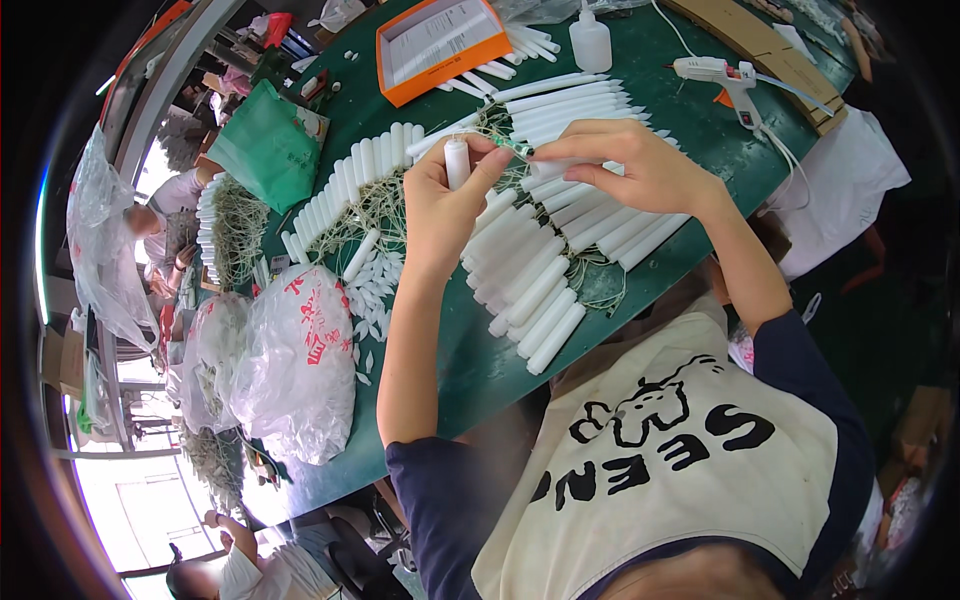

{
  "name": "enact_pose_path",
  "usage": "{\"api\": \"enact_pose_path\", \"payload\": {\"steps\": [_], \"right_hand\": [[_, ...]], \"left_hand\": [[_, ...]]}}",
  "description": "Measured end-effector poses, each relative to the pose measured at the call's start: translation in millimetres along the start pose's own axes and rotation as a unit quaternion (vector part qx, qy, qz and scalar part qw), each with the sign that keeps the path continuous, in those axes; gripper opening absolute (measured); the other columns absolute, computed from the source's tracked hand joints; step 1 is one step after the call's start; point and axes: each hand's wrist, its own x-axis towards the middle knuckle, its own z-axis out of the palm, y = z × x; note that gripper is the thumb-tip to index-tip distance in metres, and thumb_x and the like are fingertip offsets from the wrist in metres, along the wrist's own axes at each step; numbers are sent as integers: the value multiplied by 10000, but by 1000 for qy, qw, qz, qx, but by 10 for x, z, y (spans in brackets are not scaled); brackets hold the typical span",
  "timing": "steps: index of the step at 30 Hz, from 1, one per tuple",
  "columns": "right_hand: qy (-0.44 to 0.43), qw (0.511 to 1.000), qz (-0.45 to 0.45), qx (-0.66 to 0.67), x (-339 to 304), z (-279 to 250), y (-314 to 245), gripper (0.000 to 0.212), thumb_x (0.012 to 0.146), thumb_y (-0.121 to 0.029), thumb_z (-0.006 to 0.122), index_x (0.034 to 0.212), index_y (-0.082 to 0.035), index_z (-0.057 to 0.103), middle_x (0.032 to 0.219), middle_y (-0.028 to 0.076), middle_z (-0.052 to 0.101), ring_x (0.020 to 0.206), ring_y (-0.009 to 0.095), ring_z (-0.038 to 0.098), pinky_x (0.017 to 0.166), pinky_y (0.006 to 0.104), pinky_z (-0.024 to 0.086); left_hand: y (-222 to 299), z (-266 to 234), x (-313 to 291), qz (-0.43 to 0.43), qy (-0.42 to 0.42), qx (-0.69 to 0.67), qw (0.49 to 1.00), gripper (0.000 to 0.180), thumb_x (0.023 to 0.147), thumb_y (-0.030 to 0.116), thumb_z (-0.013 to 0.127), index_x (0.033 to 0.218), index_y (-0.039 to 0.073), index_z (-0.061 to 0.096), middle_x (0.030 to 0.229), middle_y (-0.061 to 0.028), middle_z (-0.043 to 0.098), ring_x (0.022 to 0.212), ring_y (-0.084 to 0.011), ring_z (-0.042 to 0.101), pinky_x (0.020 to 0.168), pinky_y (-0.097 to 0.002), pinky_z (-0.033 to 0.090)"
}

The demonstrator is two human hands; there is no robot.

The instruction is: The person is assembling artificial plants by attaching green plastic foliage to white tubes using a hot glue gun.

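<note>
Left hand (438,205): closed around a white tube (457,165), which stands nearly upright above the rows; thumb reaching toward the green piece.
Right hand (650,165): index finger and thumb curled in beside the green piece; from my end I cannot tell whether they grip the tube end showing beneath them.
Green piece (517,147): small, between the two sets of fingertips; too small for me to read which hand has it.
White tubes (545,345): laid in rows under the hands on the green table (470,350), with pale wires (370,205) tangled among them.
Glue gun (738,90): lying apart on the right, in neither hand.
Fingertip work: I judge it to be handling or fitting the wired green piece.
Next move: would call for a steady left hold, a fine right pinch and slack wire.
</note>
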Motion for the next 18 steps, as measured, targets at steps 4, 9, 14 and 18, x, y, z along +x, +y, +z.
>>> {"api": "enact_pose_path", "payload": {"steps": [4, 9, 14, 18], "right_hand": [[11, 1000, -2, 11, -18, 6, 34, 325, 842, -20, 606, 1153, -101, 649, 903, 113, 646, 804, 272, 608, 707, 338, 479], [3, 1000, 0, 16, -23, -14, 24, 326, 845, -22, 607, 1161, -93, 644, 921, 118, 653, 804, 276, 613, 711, 335, 483], [6, 999, 33, 32, -53, -32, 41, 311, 873, -37, 593, 1181, -66, 626, 986, 122, 666, 808, 238, 629, 725, 312, 495], [16, 988, 77, 129, -83, -20, 90, 300, 903, -49, 568, 1201, -45, 606, 1035, 121, 669, 778, 190, 631, 717, 293, 503]], "left_hand": [[23, 53, -5, 36, 45, 13, 998, 211, 853, 176, 695, 1004, 37, 645, 803, 11, 650, 578, -16, 447, 491, -169, 331], [35, 29, -5, -3, 19, -22, 1000, 200, 840, 167, 709, 986, 35, 677, 824, 9, 669, 604, -10, 458, 507, -173, 345], [34, 37, -32, 16, 39, 17, 999, 162, 832, 149, 719, 919, 13, 699, 815, 1, 672, 645, -19, 494, 554, -180, 393], [-14, 53, -51, 135, 37, 89, 986, 125, 823, 65, 713, 924, -5, 693, 837, -20, 688, 724, -55, 560, 665, -204, 461]]}}
